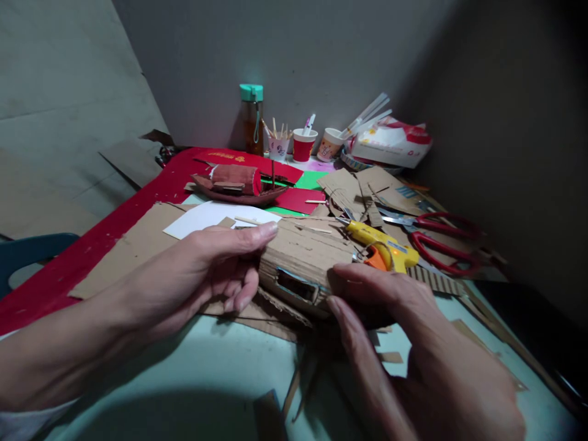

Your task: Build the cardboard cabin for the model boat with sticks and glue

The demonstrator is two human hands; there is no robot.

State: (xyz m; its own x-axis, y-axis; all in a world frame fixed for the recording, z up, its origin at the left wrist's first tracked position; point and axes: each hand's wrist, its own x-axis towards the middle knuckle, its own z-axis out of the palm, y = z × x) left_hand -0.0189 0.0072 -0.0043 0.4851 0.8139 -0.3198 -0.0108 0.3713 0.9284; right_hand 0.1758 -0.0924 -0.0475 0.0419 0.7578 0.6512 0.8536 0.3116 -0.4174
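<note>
Both hands grip the cardboard block [303,260] at the table's [193,380] centre: the left hand [206,269] clasps its left end, the right hand [395,324] pinches its right. Even pressure from both sides should prevent crushing the cut slot.

One camera only, worn on the head; it looks forward and down, close over the table [193,373]; walls close the background.

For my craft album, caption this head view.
Both hands, left hand and right hand, grip a cardboard piece beside a yellow glue gun.
</note>
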